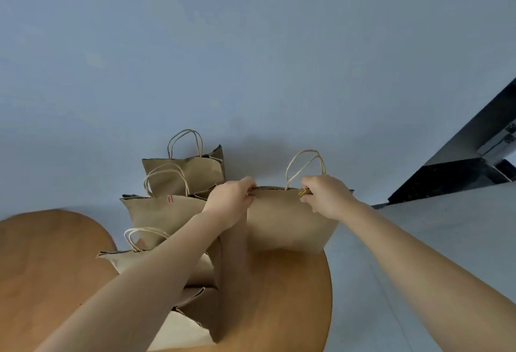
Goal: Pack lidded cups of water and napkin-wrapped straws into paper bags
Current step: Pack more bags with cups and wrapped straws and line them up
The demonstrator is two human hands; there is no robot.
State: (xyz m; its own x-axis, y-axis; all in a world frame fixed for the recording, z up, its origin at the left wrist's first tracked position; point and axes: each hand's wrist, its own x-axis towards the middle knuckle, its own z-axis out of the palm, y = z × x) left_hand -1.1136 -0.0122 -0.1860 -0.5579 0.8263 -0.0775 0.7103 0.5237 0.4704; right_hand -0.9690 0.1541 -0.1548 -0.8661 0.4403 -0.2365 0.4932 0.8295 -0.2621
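My left hand (231,200), right hand (326,198) both pinch top edge of right bag (290,226); yellow clip (302,192) at right hand.

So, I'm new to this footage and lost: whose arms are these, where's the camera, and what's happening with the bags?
No machine here: a person wears one wide-angle camera on the head, looking down at their own bare arms. The left hand and right hand each pinch the top edge of a paper bag standing on a wooden table; a yellow clip sits by the right fingers. Three more bags stand to the left, one with a pink clip. Their contents are hidden.
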